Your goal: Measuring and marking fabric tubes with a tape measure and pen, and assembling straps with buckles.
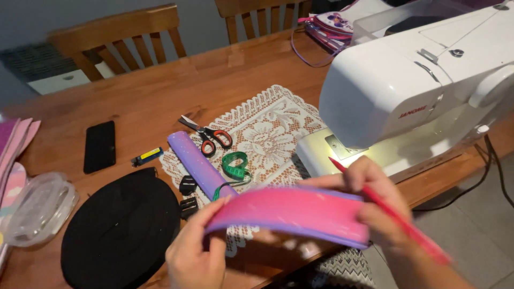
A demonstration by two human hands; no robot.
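Observation:
A long pink and purple fabric strip (289, 213) is stretched between my two hands just above the table's near edge. My left hand (195, 251) pinches its left end. My right hand (375, 206) grips the right end and also holds a red pencil (396, 217) that slants down to the right. A white sewing machine (417, 80) with its lamp lit stands just behind my right hand.
On the wooden table (160, 91) lie a white lace doily (267, 134), red-handled scissors (206, 136), a green tape measure (235, 165), a purple fabric roll (197, 163), black buckles (187, 195), a black webbing coil (120, 227), a dark phone (100, 145), a lighter (145, 156) and a clear plastic container (37, 208). Chairs (115, 37) stand behind.

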